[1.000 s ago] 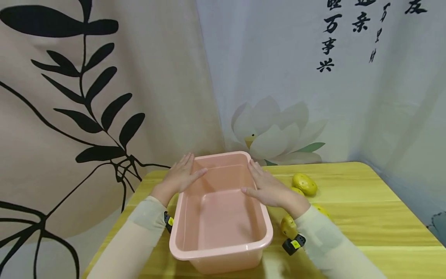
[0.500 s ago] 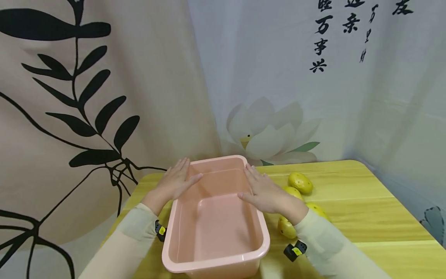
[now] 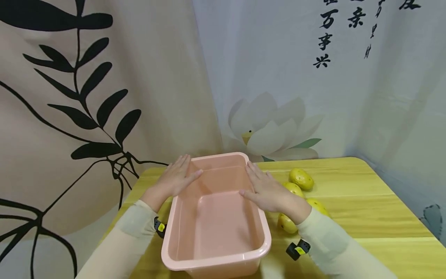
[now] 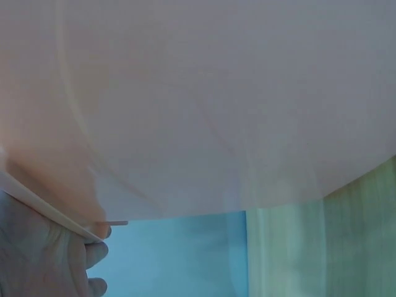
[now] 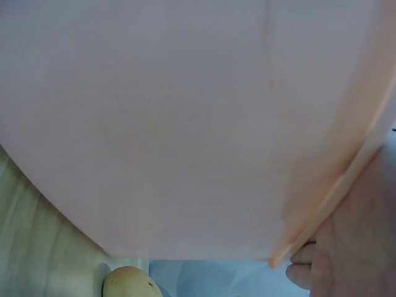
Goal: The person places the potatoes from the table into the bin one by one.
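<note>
A pink plastic basin (image 3: 223,228), rectangular with rounded corners, stands on the wooden table with nothing inside it. My left hand (image 3: 172,178) rests on its left rim, fingers extended forward and thumb over the inside. On the right rim lies my right hand (image 3: 270,192), likewise with straight fingers and the thumb pointing inward. The left wrist view is mostly filled by the basin's outer wall (image 4: 185,111), with the left fingertips reaching past the rim. The right wrist view shows the same basin wall (image 5: 173,124) and the right fingers beside the rim.
Several yellow potatoes (image 3: 301,179) with dark specks lie to the right of the basin, partly behind the right forearm. One potato (image 5: 131,283) shows low in the right wrist view. The wood-grain table (image 3: 366,201) ends at a printed curtain (image 3: 167,77) behind.
The basin has slid slightly toward me and left relative to the potatoes, both hands staying on its rims. More of the potatoes shows beside the right hand. The head view has shifted a little.
</note>
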`<state>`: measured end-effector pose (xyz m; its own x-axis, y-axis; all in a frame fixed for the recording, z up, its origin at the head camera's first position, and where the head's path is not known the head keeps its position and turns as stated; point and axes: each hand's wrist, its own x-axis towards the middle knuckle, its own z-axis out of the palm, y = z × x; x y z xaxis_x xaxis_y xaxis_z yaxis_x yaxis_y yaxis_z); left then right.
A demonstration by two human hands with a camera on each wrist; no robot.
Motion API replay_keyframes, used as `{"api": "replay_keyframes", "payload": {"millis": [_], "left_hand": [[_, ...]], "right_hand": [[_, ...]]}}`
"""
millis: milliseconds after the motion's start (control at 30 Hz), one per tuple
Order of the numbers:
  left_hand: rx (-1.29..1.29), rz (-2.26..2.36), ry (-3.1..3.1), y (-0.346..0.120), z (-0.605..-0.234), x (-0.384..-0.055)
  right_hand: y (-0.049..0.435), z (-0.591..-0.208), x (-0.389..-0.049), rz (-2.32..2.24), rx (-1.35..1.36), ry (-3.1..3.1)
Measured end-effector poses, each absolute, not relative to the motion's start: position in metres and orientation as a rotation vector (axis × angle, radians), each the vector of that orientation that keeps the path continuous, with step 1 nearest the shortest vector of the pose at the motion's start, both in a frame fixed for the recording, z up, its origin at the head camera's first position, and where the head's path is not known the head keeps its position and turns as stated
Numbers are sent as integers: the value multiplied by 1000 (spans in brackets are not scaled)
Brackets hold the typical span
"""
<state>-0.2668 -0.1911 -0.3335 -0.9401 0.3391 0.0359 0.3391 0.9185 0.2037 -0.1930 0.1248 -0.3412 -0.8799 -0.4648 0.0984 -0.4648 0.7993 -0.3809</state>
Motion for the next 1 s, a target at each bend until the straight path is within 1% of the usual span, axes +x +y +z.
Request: {"api": "replay_keyframes", "payload": {"millis": [300,567,767,900,1000], "left_hand": [[530,380,3036,-194,-339,-265],[551,377,3059,-194,-325,-276],[607,346,3039,-197,-325,-276],[652,331,3009,-196,-325,-274],[705,354,2989,-194,-322,-276]], "right_hand": [[125,-341,-193,589,792,-3006],[123,-328,-202,543,770,-2977],[125,-330,-199,592,787,-2968],[138,-330,-195,648,861,-2916],[160,-330,-193,658,868,-2912]]}}
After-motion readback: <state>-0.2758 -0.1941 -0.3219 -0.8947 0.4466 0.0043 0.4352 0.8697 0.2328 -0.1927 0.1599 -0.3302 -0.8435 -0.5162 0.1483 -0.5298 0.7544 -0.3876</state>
